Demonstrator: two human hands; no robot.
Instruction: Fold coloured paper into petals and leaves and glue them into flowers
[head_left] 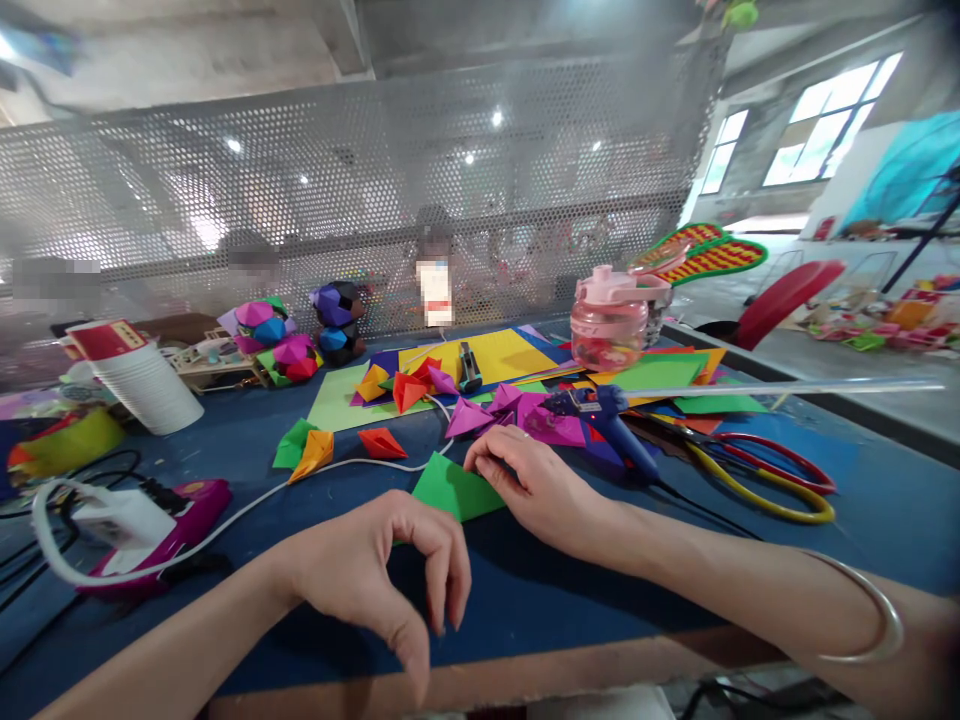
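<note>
A green folded paper [450, 487] lies on the blue table [885, 500] in front of me. My right hand [534, 482] rests on its right edge with curled fingers pressing it down. My left hand [379, 570] hovers just below and left of the paper, fingers bent downward and loosely apart, holding nothing. A silver bangle [874, 605] circles my right forearm. Beyond my right hand lie magenta folded papers [551, 420] and a blue hot glue gun [611, 425].
Coloured paper sheets [495, 358] and small folded pieces [382, 442] cover the table's middle. A pink jar [611, 320], scissors [772, 480], a white paper cup stack [150, 385], a magenta device [157, 530] with white cable and origami balls [274, 335] stand around. A perforated metal screen [337, 180] backs the table.
</note>
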